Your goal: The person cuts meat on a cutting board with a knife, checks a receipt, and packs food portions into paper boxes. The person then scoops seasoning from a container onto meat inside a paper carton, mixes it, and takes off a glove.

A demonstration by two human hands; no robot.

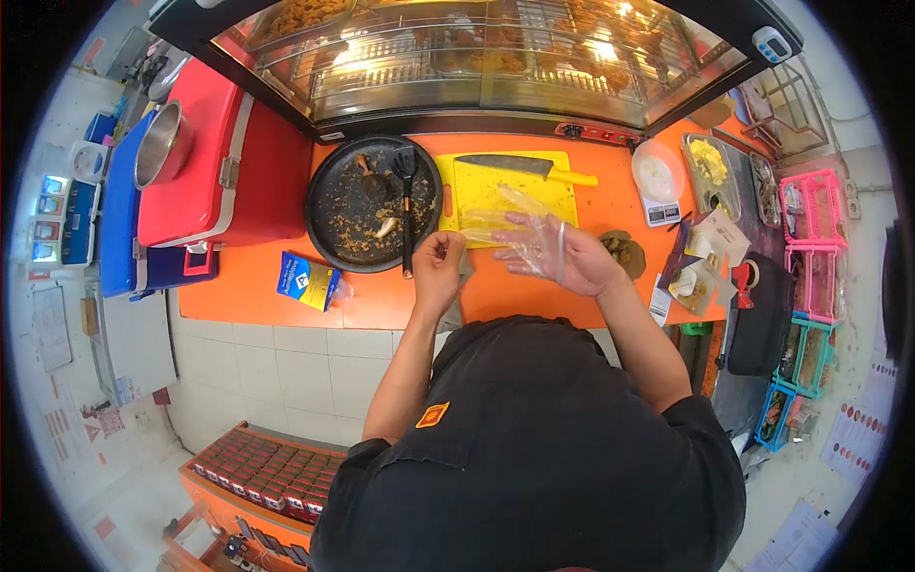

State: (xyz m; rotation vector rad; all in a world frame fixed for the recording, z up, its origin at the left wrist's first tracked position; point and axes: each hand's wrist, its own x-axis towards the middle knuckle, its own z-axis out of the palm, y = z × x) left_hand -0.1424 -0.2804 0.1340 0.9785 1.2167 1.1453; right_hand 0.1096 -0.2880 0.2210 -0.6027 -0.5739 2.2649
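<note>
Hands are both up over the orange counter point(248, 296), right at the near edge of the yellow cutting board point(515, 191). Right hand point(562, 253) is spread flat, fingers splayed, already inside a thin clear plastic glove point(534, 238) that hangs loose and baggy around the fingers. Left hand point(437, 267) is curled, fingertips pinched on what looks like the glove's free edge, though the film is too clear to be certain exactly where the grip sits. A big knife point(519, 167) lies along the far side of the board, blade toward the round black tray point(372, 205), and that tray holds crumbs, a couple of bone scraps and black tongs point(406, 205) resting across it. Blue packet point(307, 279) sits near the counter's front edge, a white scale point(658, 181) off to the right, a glass warming cabinet point(477, 57) behind it all.

Trouble, as I judge it: film this flimsy could tear or bunch at the fingers if the pinch tugs unevenly, leaving the glove half seated. A loose, billowing cuff could also brush the crumbed tray just beside it and pick up grease
</note>
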